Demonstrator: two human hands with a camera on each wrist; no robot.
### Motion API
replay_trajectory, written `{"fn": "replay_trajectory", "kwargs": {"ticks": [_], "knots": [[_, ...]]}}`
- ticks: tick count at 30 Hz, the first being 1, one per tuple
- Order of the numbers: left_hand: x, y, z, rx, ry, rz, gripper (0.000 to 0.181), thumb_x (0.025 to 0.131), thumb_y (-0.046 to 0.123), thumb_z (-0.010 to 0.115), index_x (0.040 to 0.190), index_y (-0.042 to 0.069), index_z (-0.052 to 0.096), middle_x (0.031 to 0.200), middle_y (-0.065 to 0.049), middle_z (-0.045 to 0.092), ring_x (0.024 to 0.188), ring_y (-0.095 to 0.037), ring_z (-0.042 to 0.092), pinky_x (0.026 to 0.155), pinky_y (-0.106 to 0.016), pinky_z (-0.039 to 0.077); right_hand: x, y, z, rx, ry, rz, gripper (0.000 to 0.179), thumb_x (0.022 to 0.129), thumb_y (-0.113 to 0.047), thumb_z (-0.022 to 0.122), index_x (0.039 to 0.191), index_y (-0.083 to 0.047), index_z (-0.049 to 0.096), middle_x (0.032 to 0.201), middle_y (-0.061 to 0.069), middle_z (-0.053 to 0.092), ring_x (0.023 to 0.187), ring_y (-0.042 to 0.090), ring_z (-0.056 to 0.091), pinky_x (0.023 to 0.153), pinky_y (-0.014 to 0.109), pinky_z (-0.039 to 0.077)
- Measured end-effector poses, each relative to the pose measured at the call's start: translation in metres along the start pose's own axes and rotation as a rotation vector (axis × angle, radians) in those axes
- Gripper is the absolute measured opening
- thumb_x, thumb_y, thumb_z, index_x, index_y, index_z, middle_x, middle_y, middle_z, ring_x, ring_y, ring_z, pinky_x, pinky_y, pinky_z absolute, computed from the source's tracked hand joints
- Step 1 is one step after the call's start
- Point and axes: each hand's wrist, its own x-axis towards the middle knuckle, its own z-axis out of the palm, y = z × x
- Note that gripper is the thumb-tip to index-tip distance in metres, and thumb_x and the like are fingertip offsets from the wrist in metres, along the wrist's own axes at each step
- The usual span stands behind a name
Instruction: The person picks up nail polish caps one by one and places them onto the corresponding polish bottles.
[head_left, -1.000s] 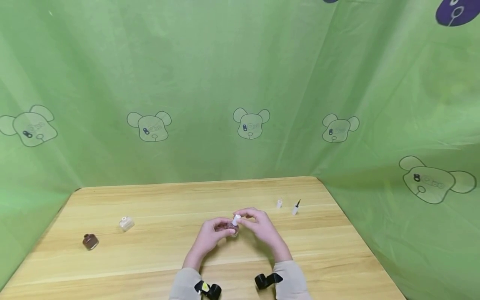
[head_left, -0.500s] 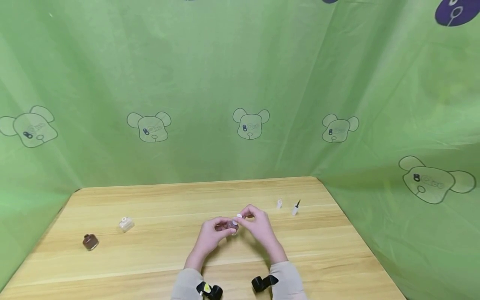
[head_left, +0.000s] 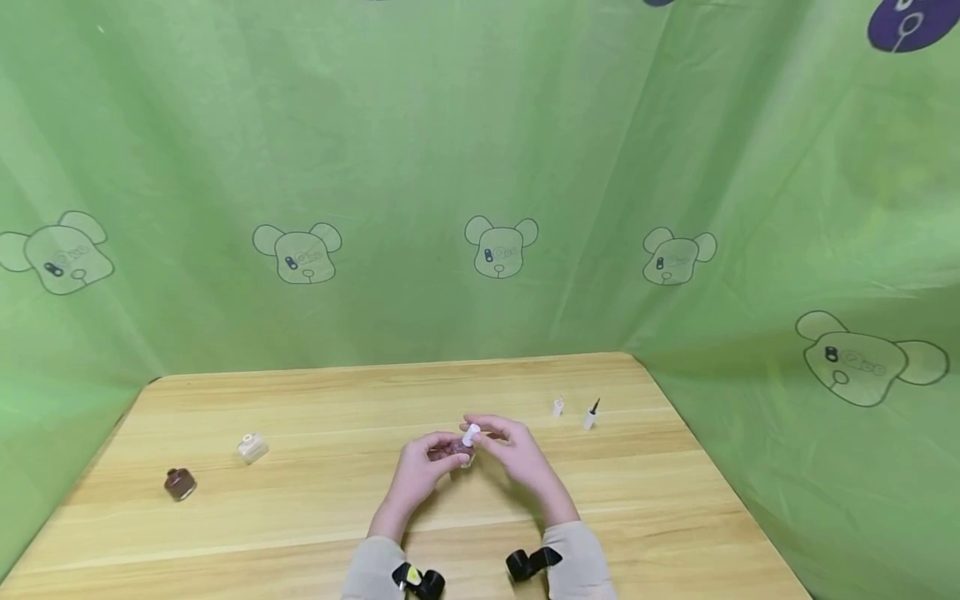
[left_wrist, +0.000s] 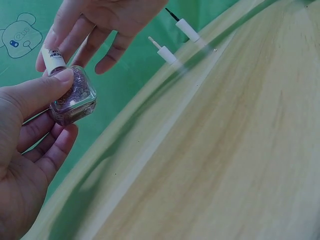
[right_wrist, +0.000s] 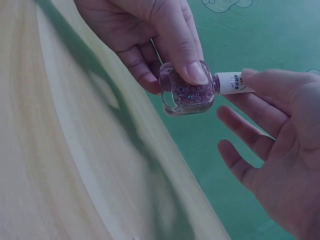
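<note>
A clear nail polish bottle with purple glitter [right_wrist: 192,100] is gripped between the thumb and fingers of my left hand [head_left: 422,471]. Its white cap [right_wrist: 230,83] sits at the bottle's neck, and the thumb and forefinger of my right hand [head_left: 519,454] pinch it. In the right wrist view a short stretch of glittery neck shows between cap and bottle. The other right fingers stand loosely spread. In the left wrist view the bottle is tilted, with the cap toward the upper left.
A dark brown polish bottle [head_left: 180,484] and a clear one [head_left: 252,448] stand capless at the table's left. Toward the back right, two white caps stand brush up: one with a pale brush [head_left: 558,407], one with a dark brush [head_left: 591,415]. Green curtains surround the wooden table [head_left: 315,517].
My right hand lifted and turned around the cap half a second ago, then came back to a similar pose. The left hand stays almost still with the bottle.
</note>
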Motion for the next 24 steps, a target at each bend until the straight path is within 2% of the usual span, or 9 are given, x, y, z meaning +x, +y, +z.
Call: {"fn": "replay_trajectory", "kwargs": {"ticks": [6, 11, 15, 19, 24], "knots": [[0.0004, -0.0030, -0.0002, 0.009, -0.006, 0.011, 0.034, 0.080, 0.022, 0.080, 0.106, 0.003, 0.071, 0.100, -0.015, 0.074, 0.084, -0.017, 0.067, 0.073, -0.016, 0.055, 0.0000, -0.0003, 0.0011, -0.008, 0.011, 0.009, 0.030, 0.094, -0.029, 0.063, 0.122, -0.021, 0.066, 0.117, -0.002, 0.071, 0.106, 0.018, 0.061, 0.103, 0.047, 0.043], [0.0010, -0.0044, 0.0002, 0.011, -0.003, 0.021, 0.033, 0.080, 0.021, 0.080, 0.106, 0.003, 0.072, 0.099, -0.015, 0.074, 0.083, -0.016, 0.066, 0.073, -0.016, 0.055, 0.0003, -0.0019, 0.0019, -0.051, 0.044, -0.011, 0.028, 0.092, -0.027, 0.066, 0.118, -0.015, 0.069, 0.115, 0.000, 0.072, 0.102, 0.018, 0.062, 0.097, 0.044, 0.046], [0.0008, -0.0039, 0.0005, 0.018, -0.009, 0.026, 0.033, 0.080, 0.020, 0.080, 0.106, 0.003, 0.071, 0.098, -0.015, 0.074, 0.081, -0.013, 0.066, 0.071, -0.017, 0.055, 0.0013, -0.0025, 0.0039, -0.089, 0.106, -0.005, 0.023, 0.089, -0.025, 0.070, 0.108, -0.013, 0.072, 0.108, 0.001, 0.074, 0.097, 0.017, 0.063, 0.092, 0.040, 0.050], [0.0002, -0.0033, 0.0012, 0.019, -0.016, 0.017, 0.032, 0.080, 0.021, 0.080, 0.107, 0.005, 0.072, 0.099, -0.014, 0.074, 0.080, -0.009, 0.066, 0.071, -0.017, 0.056, 0.0023, -0.0020, 0.0065, -0.101, 0.182, 0.006, 0.013, 0.084, -0.022, 0.075, 0.094, -0.015, 0.071, 0.094, 0.000, 0.073, 0.090, 0.014, 0.062, 0.088, 0.037, 0.052], [0.0009, -0.0049, 0.0018, 0.029, -0.016, 0.025, 0.033, 0.080, 0.021, 0.080, 0.107, 0.005, 0.072, 0.098, -0.013, 0.074, 0.079, -0.009, 0.065, 0.071, -0.019, 0.056, 0.0030, -0.0024, 0.0096, -0.077, 0.231, 0.000, 0.015, 0.081, -0.020, 0.078, 0.085, -0.012, 0.066, 0.083, 0.001, 0.069, 0.082, 0.012, 0.061, 0.086, 0.035, 0.052]]}}
